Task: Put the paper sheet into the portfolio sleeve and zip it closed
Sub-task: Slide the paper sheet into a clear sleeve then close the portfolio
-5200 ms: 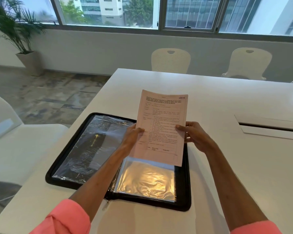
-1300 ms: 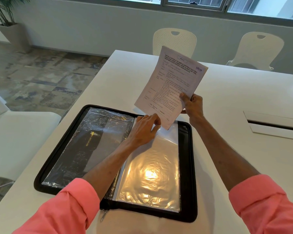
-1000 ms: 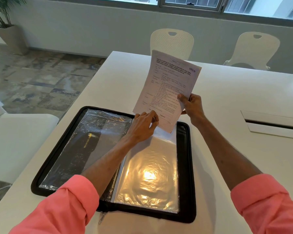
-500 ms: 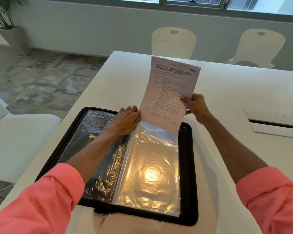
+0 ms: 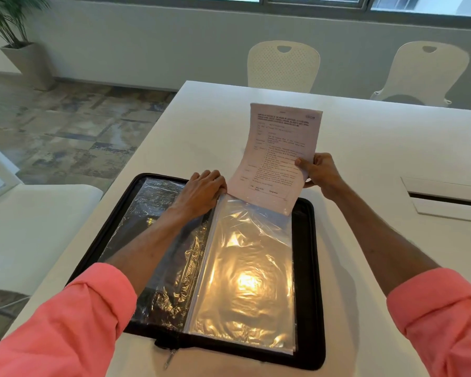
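I sit at a white table in a room with a stone-patterned floor, a grey wall under windows, a potted plant in the far left corner and two white chairs across from me. A slot-like cutout is set into the tabletop on my right. The black zip portfolio lies open flat in front of me, its clear plastic sleeves catching a bright glare.

My left hand lies palm down with the fingers loosely together at the far edge of the portfolio, touching the top left corner of the right-hand sleeve. My right hand is clamped on the right edge of the printed paper sheet, thumb on the front. The sheet stands nearly upright and curls a little, its lower edge just at the mouth of that sleeve.

I cannot tell whether the sheet's bottom edge is already inside the sleeve. The print is too blurred to read. The zipper pull hangs at the near edge, and my pink sleeves are cut off by the frame.
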Tool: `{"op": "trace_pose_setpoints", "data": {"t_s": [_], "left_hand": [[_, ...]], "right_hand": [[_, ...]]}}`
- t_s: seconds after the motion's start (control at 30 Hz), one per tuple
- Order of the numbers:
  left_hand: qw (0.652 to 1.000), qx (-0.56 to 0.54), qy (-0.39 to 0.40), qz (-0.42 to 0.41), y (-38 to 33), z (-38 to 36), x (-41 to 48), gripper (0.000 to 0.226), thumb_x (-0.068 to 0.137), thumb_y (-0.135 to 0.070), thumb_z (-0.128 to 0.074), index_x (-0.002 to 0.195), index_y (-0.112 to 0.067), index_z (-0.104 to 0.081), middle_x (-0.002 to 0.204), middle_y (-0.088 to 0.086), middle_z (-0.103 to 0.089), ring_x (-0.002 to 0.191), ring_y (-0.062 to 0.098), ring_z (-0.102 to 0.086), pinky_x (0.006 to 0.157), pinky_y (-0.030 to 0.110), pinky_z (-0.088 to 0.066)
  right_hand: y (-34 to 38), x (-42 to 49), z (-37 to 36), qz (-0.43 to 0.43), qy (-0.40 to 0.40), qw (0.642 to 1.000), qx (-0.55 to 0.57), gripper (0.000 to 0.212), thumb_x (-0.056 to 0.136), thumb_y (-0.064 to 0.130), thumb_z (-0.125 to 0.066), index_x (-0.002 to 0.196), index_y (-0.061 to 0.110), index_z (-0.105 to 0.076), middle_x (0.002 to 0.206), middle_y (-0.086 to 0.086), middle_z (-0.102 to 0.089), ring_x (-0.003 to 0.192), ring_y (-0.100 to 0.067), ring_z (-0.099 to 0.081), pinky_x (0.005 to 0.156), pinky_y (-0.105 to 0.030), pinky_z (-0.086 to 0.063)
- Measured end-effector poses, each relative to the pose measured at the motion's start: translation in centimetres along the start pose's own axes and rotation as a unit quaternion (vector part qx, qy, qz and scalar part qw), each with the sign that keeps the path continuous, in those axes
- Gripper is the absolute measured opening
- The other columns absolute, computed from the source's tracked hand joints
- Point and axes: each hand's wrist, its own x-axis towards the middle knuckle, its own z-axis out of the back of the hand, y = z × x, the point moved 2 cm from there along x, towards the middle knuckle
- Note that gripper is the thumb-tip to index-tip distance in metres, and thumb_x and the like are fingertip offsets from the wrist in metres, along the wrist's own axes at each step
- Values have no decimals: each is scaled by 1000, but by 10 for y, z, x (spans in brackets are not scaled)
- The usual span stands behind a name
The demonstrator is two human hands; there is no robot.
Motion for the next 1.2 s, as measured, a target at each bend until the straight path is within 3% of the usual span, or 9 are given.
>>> {"op": "trace_pose_setpoints", "data": {"t_s": [0.3,0.5,0.6,0.7,0.83,0.93,1.03,1.2], "left_hand": [[997,-54,-24,45,-5,2,-1,15,106,-29,-62,109,-19,-72,112,-1,-67,100,19,-63,92,39,-53],[999,-32,-16,36,-8,2,0,11,105,-27,-63,109,-19,-67,112,-1,-65,99,20,-64,91,42,-56],[999,-28,-12,25,-11,3,2,14,106,-29,-60,111,-18,-67,112,-1,-65,100,20,-64,91,44,-57],[999,-31,4,11,-15,2,3,20,106,-33,-55,114,-19,-66,117,0,-66,104,21,-62,96,45,-54],[999,-31,31,-10,-35,-1,10,40,102,-53,-43,116,-23,-66,129,1,-66,114,23,-63,105,46,-47],[997,-49,38,-34,-61,-3,22,53,101,-63,-36,114,-23,-69,126,2,-68,113,22,-62,104,46,-46],[996,-66,40,-54,-86,-10,38,44,104,-61,-46,108,-24,-68,118,-1,-69,110,22,-61,102,43,-46],[993,-98,29,-59,-124,-22,60,30,101,-53,-64,100,-24,-68,109,-4,-74,104,21,-60,98,40,-40]], "right_hand": [[-9,-3,2,-2,14,999,47,26,106,19,-69,128,7,-73,106,-5,-84,93,-26,-82,66,-36,-67],[-4,4,-4,4,89,996,12,31,103,20,-73,130,4,-73,117,-11,-82,101,-27,-82,76,-43,-69],[-1,5,-10,-4,114,993,-12,36,101,24,-75,131,5,-71,116,-8,-81,100,-26,-82,72,-40,-69],[-3,6,-14,-11,119,993,-15,36,100,25,-77,131,6,-72,113,-2,-82,100,-24,-82,70,-38,-68],[-5,5,-15,-13,122,992,7,29,100,23,-76,127,10,-73,111,3,-83,99,-21,-82,71,-36,-68],[-3,5,-17,-14,115,993,18,24,100,22,-76,122,14,-74,109,4,-83,96,-19,-82,69,-34,-67],[-2,7,-19,-19,98,995,24,25,100,23,-76,123,12,-74,107,2,-84,95,-21,-82,67,-33,-66],[-9,9,-21,-30,73,996,39,33,98,24,-79,127,9,-75,112,-6,-84,99,-27,-82,80,-48,-69]]}}
